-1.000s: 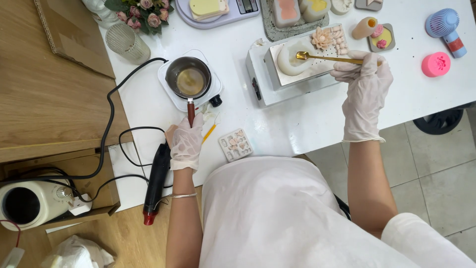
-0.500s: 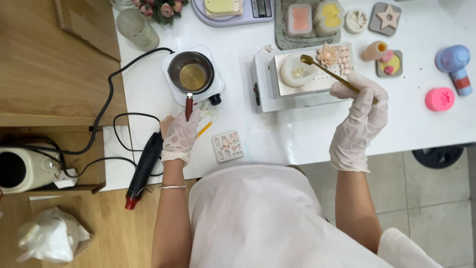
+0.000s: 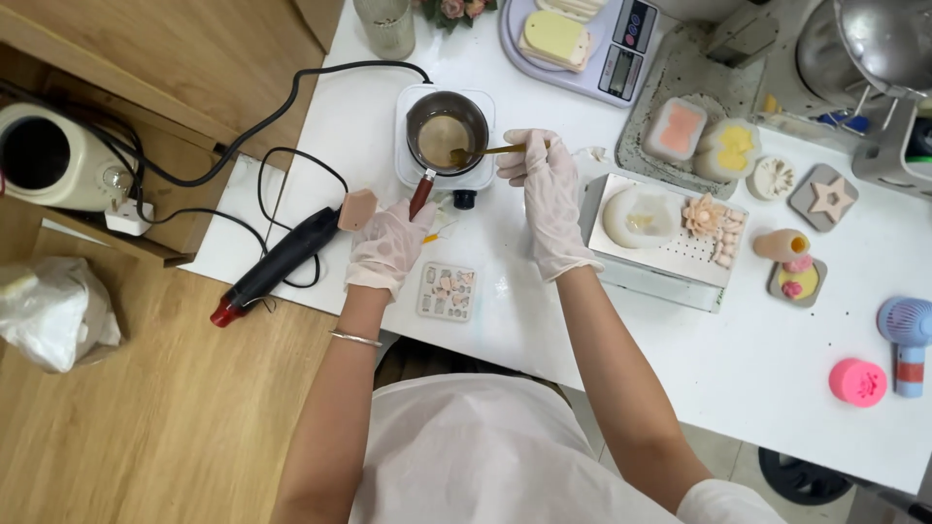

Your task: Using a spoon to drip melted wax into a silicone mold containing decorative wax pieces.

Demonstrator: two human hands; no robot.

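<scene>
Spoon point(image 3: 482, 151) has left the white slab at right; its bowl now dips into the amber liquid in the small steel pot point(image 3: 447, 132), upper middle of frame, so a fresh scoop seems underway. Right hand point(image 3: 546, 184), gloved, pinches the gold handle. Left hand point(image 3: 390, 243) grips the pot's reddish handle. Heat gun point(image 3: 277, 264) lies left, matte black.

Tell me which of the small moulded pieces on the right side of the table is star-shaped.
The grey square tile with the raised star, at the far right of the row. The round white piece beside it bears a flower, and the tile nearer the person holds yellow and pink shapes.
</scene>
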